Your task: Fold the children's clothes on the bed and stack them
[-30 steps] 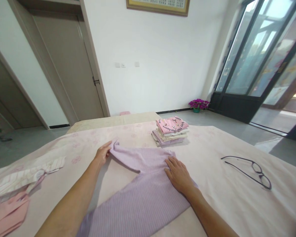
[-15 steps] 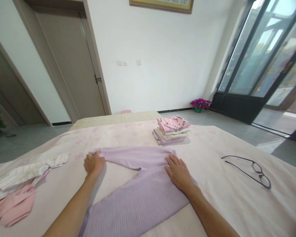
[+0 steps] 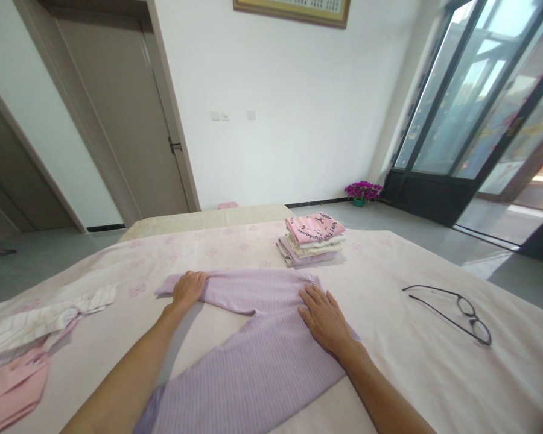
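The purple garment (image 3: 253, 367) was laid out flat, unfolded, beneath both hands. The left hand (image 3: 189, 289) was rested on one end, its grip impossible to tell; the right hand (image 3: 324, 318) was pressed flat, fingers slightly parted. Beyond the right fingers, a stack (image 3: 314, 230) was already folded; outward of the left fingers, striped cloth (image 3: 31, 325) and pink cloth (image 3: 15, 386) were left loose.

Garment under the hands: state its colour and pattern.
Lilac garment, finely striped; best seen in the head view.

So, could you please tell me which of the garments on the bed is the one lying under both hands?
The lilac striped one; the left hand and right hand rest on no other.
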Action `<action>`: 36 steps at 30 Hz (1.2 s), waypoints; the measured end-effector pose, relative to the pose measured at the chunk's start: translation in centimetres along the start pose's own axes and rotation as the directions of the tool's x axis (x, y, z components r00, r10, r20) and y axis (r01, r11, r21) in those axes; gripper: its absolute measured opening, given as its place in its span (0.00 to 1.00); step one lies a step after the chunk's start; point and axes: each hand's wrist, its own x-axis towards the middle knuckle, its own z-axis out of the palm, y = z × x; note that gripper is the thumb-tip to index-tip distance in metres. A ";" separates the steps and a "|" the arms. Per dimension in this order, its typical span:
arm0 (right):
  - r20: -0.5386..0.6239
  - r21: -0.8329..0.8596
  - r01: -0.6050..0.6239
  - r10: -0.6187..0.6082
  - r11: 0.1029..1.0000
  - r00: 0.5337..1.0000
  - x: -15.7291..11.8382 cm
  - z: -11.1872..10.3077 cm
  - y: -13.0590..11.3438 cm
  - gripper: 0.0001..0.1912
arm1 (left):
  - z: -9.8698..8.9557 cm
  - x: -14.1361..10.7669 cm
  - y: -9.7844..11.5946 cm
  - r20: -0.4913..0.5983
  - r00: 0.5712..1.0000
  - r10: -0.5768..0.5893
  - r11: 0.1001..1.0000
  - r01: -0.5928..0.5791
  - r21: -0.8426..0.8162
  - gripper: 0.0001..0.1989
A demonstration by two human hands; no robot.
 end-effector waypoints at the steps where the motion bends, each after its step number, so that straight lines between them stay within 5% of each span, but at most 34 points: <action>1: 0.001 0.002 -0.001 0.001 1.000 1.000 0.0 0.0 0.0 0.28 | -0.3 0.6 -0.8 0.007 0.998 -0.068 0.998 0.068 0.009 0.23; 6: -0.012 0.005 -0.008 0.008 1.000 1.000 0.0 -0.1 -0.1 0.27 | -1.8 2.5 -5.0 0.003 0.948 -0.318 0.946 0.317 0.062 0.24; 11: -0.010 0.004 -0.011 0.011 1.000 1.000 0.0 -0.3 -0.3 0.27 | -2.5 3.1 -7.1 0.036 0.958 -0.284 0.957 0.280 0.080 0.16; 16: -0.023 -0.018 -0.009 0.008 1.000 1.000 0.0 -0.3 -0.4 0.27 | -3.0 3.5 -6.9 -0.121 0.951 -0.285 0.954 0.294 0.066 0.20; 20: -0.019 -0.035 -0.006 0.006 0.999 1.000 0.0 -0.1 -0.4 0.27 | -1.3 2.9 -4.4 -0.188 0.975 -0.117 0.989 0.131 0.062 0.28; 24: -0.022 -0.062 0.013 -0.015 0.998 1.000 -0.1 0.0 -0.4 0.29 | 2.4 1.2 -1.4 -0.054 0.981 0.187 0.981 -0.183 0.065 0.28; 27: -0.025 -0.094 0.000 -0.002 0.996 1.000 -0.1 0.2 -0.3 0.29 | 4.1 0.2 -1.0 0.036 0.964 0.263 0.958 -0.265 0.112 0.31; 33: -0.052 -0.142 -0.077 0.070 0.987 0.996 -0.2 0.7 -0.3 0.31 | 1.8 0.3 -4.4 0.071 0.997 0.041 0.966 -0.058 0.254 0.33; 36: -0.055 -0.139 -0.084 0.077 0.987 0.996 -0.2 0.8 -0.4 0.31 | 0.5 -1.1 -4.2 0.047 0.999 -0.022 0.964 0.008 0.267 0.31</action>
